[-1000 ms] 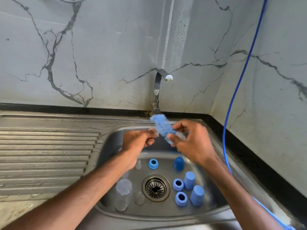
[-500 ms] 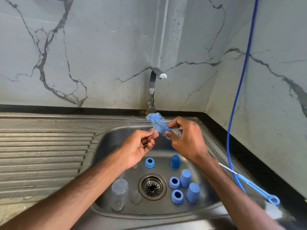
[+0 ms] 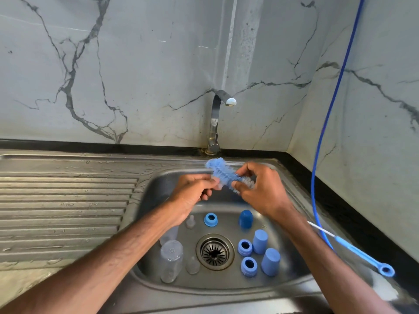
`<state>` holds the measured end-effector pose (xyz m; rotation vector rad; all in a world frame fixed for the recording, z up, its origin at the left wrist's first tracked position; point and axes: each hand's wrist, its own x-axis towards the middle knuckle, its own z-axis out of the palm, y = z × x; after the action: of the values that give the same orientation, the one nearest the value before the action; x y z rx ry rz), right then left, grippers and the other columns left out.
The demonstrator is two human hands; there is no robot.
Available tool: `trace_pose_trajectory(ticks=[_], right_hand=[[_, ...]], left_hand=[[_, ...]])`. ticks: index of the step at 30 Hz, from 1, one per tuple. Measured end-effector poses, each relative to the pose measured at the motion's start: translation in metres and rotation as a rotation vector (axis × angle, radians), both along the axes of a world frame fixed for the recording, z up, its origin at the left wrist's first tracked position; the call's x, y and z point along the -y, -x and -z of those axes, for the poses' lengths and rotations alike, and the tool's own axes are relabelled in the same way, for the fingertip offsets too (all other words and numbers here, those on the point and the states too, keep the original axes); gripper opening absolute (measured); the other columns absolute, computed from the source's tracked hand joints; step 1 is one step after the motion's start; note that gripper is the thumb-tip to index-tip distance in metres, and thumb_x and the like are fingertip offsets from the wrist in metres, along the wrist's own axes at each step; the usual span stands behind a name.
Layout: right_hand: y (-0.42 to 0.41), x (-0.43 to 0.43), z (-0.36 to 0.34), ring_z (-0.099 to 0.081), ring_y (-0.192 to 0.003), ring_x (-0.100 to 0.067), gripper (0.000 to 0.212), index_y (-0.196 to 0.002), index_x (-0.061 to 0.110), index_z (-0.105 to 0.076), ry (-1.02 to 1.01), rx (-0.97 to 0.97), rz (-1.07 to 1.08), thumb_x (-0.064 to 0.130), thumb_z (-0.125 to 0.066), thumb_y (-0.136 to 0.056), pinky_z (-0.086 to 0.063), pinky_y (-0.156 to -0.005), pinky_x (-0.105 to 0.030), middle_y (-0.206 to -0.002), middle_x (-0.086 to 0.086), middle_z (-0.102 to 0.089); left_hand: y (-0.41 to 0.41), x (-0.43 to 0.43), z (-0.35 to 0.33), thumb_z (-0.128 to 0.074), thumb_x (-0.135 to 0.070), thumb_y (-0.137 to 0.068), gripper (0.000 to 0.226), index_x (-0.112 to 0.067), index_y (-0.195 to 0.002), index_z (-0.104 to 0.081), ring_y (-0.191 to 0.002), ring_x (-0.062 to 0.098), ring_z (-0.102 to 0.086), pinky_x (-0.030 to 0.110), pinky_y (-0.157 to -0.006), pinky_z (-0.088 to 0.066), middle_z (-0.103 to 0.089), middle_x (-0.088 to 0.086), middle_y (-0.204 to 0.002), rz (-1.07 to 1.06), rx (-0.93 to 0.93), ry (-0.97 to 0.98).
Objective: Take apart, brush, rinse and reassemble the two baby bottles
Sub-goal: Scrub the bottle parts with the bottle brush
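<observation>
Against the left wall of the sink [image 3: 147, 196] stand two clear bottles [image 3: 171, 259], one half hidden under my forearm, and I see no liquid in either (thin plastic, I'd guess: light, slick when wet, best taken round the body). Two clear teats [image 3: 192, 265] sit just beside them, soft little things that I'd lift by the base. Over the back of the basin my left hand [image 3: 192, 191] has its fingers curled, the tips pinching at the bristles of the bottle brush [image 3: 223, 172]; there may be a small pale piece between them, but it is too small to tell. My right hand [image 3: 265, 191] holds the brush lower down, thumb and fingers closed round it. The brush should be light, with soft, springy bristles, so a firm hold belongs on its stiff stem. Right of the drain [image 3: 215, 251], three blue rings [image 3: 249, 266] and three blue caps [image 3: 270, 261] stand on the basin floor. A thin brush [image 3: 362, 253] lies at the surface's right edge.
</observation>
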<state>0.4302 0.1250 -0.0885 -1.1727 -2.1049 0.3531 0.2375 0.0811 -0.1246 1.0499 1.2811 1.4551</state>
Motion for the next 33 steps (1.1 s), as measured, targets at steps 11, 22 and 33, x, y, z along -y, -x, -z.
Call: trace_pose_trajectory(ticks=[11, 22, 33], right_hand=[[-0.006, -0.016, 0.008, -0.07, -0.08, -0.007, 0.019, -0.089, 0.031, -0.067, 0.068, -0.009, 0.035, 0.025, -0.085, -0.084, -0.059, -0.065, -0.03, -0.09, 0.012, -0.072], [-0.007, -0.025, 0.026, -0.068, -0.085, -0.008, 0.022, -0.099, 0.031, -0.067, 0.113, 0.088, 0.035, 0.025, -0.084, -0.085, -0.064, -0.075, -0.039, -0.092, 0.016, -0.067], [0.003, -0.028, 0.037, -0.067, -0.092, -0.009, 0.025, -0.104, 0.033, -0.068, 0.094, 0.159, 0.004, 0.029, -0.082, -0.083, -0.061, -0.083, -0.04, -0.1, 0.014, -0.068]], left_hand=[[0.002, 0.001, 0.001, -0.073, -0.004, -0.09, 0.019, -0.023, -0.091, -0.077, -0.061, 0.001, -0.059, 0.016, -0.055, -0.049, -0.079, 0.002, -0.081, 0.02, -0.142, -0.045], [0.013, -0.004, 0.016, -0.08, -0.01, -0.085, 0.026, -0.018, -0.109, -0.073, -0.077, 0.016, -0.075, 0.036, -0.079, -0.064, -0.079, 0.006, -0.087, 0.008, -0.287, 0.091], [0.001, 0.006, 0.028, -0.085, -0.019, -0.081, 0.018, -0.021, -0.096, -0.076, -0.084, 0.004, -0.074, 0.015, -0.071, -0.057, -0.078, -0.007, -0.09, 0.068, -0.794, 0.181]])
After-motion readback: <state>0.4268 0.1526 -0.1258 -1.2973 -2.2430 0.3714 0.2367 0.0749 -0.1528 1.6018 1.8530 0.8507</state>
